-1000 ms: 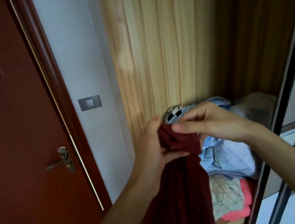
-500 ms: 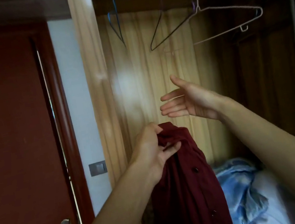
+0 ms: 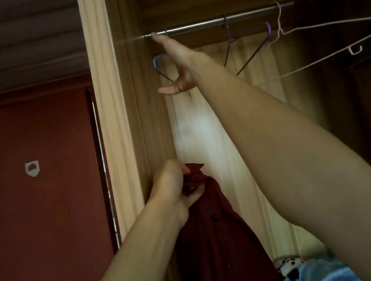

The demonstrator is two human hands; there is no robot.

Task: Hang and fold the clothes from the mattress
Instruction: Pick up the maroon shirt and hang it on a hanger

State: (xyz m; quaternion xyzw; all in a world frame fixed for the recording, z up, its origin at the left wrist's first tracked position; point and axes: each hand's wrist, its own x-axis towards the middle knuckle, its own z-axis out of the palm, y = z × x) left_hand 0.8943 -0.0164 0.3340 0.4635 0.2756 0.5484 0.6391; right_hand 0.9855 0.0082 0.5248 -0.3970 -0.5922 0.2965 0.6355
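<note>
Home bedroom, wooden wardrobe (image 3: 146,122), hanging rail (image 3: 220,21), wire hangers (image 3: 335,39), red door (image 3: 39,215)

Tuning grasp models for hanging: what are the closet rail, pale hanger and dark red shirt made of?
Closet rail: likely metal, grey sheen along a round bar. Pale hanger: thin wire, probably coated, matte pinkish-white. Dark red shirt: soft cloth, matte, drapes in folds, dark buttons.

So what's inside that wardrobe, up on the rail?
The metal rail carries a blue hanger, a purple hanger and a pale pink hanger, all bare. The right hand covers part of the blue one. Below, the maroon shirt and arms hide most of the piled clothes.
</note>
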